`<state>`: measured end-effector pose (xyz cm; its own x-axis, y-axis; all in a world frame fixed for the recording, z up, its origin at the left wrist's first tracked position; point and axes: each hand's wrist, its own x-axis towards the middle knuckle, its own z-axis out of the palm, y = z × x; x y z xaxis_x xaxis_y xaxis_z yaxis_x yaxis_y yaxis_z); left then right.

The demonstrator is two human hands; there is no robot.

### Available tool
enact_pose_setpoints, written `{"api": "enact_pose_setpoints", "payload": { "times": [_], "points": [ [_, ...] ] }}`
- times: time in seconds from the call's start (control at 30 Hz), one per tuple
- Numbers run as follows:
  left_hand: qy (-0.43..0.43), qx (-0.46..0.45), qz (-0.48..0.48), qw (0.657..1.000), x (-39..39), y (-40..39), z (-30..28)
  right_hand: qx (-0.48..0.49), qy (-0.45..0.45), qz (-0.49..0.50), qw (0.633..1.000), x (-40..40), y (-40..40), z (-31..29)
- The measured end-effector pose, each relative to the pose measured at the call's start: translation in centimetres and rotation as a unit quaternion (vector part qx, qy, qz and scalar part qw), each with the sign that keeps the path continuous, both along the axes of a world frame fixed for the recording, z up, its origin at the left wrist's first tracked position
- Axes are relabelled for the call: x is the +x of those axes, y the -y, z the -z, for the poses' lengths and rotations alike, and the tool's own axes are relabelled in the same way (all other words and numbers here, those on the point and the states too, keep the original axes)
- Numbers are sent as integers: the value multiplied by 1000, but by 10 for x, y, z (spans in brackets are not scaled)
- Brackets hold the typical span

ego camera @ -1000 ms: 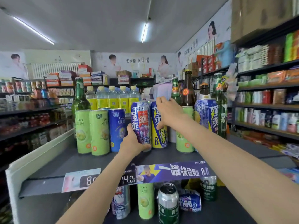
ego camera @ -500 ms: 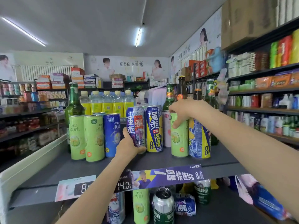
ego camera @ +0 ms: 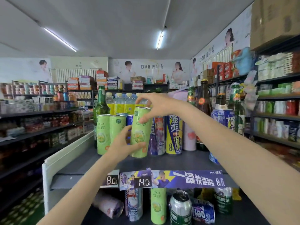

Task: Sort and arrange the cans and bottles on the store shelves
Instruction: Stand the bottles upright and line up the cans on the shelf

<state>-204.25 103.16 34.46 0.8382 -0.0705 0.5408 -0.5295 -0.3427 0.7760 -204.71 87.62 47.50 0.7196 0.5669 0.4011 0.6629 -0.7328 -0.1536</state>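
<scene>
From the head view, a tall slim light-green RIO can [ego camera: 140, 132] is held in front of the row on the top shelf [ego camera: 186, 161], tilted a little, its base at or just above the shelf surface. The right hand [ego camera: 156, 105] grips it from above, fingers curled over the rim and thumb on the front wall. The left hand [ego camera: 121, 144] wraps the lower body, thumb across the front near the base.

The can looks like thin sheet metal: stiff if full, easily dented if squeezed hard, with a smooth printed skin that could slip. Whether it is full or empty cannot be told. The two-point hold, top rim and lower wall, seems the safest, since the tall narrow shape would tip easily.

Just left stand two matching green cans [ego camera: 112, 133], with a green glass bottle [ego camera: 101, 108] behind them and a blue can [ego camera: 129, 120] partly hidden behind the held one. To the right are a purple can [ego camera: 157, 137], a yellow-and-blue can [ego camera: 174, 135], a pale pink can [ego camera: 189, 138] and brown and green glass bottles [ego camera: 203, 103]. The gap beside the green pair is narrow, so neighbouring cans and that bottle could be knocked.

The shelf below holds a lying pink can [ego camera: 110, 204] and a crushed blue can [ego camera: 203, 211] among upright ones.
</scene>
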Motion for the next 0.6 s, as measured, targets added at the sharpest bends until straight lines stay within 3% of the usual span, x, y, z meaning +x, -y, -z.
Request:
{"api": "enact_pose_setpoints", "payload": {
  "times": [0.1,0.23,0.4,0.6],
  "points": [
    [-19,-17,-57,998,-4,-28,9,98,4,-5,995,-3,10,-4],
    [-7,-59,-149,987,-13,-48,24,210,127,99,964,5,44,9],
    [-41,-51,-266,962,-6,-54,20,141,117,151,971,20,49,39],
    [-52,-27,-281,958,2,-61,18,118,101,190,969,22,50,55]
  ]
}}
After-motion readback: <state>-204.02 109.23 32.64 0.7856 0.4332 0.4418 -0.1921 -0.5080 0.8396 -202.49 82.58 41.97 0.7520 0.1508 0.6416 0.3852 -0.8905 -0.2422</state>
